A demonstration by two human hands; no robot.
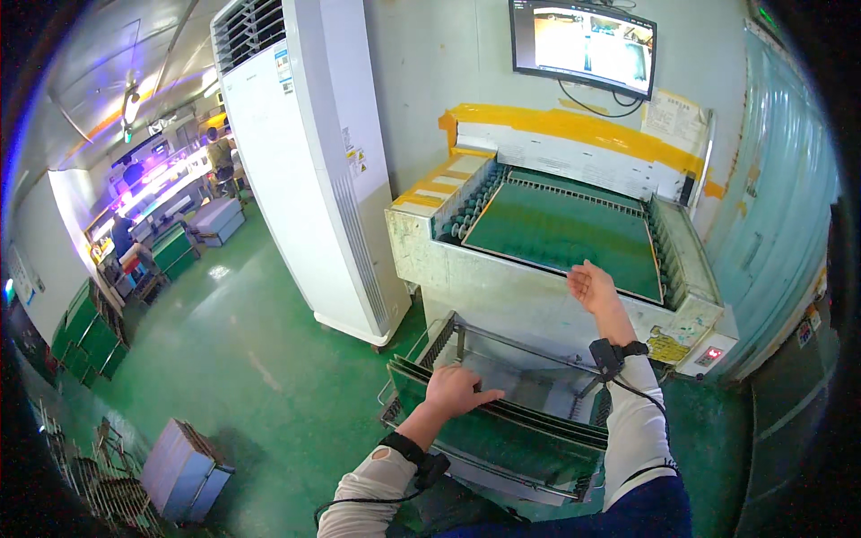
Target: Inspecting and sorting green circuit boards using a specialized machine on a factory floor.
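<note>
While your left hand [456, 390] rests flat on the green boards [502, 430] in the rack [448, 334], your right hand [592, 287] reaches open-fingered, grasping nothing, to the green board [565, 235] on the machine [529, 300]; next you must grip its near edge.

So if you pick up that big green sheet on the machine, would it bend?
Probably only a little: the green sheet lies perfectly flat with straight edges, so it seems stiff. It looks thin and wide, so likely awkward for the right hand alone, and its glossy face might be slippery.
</note>
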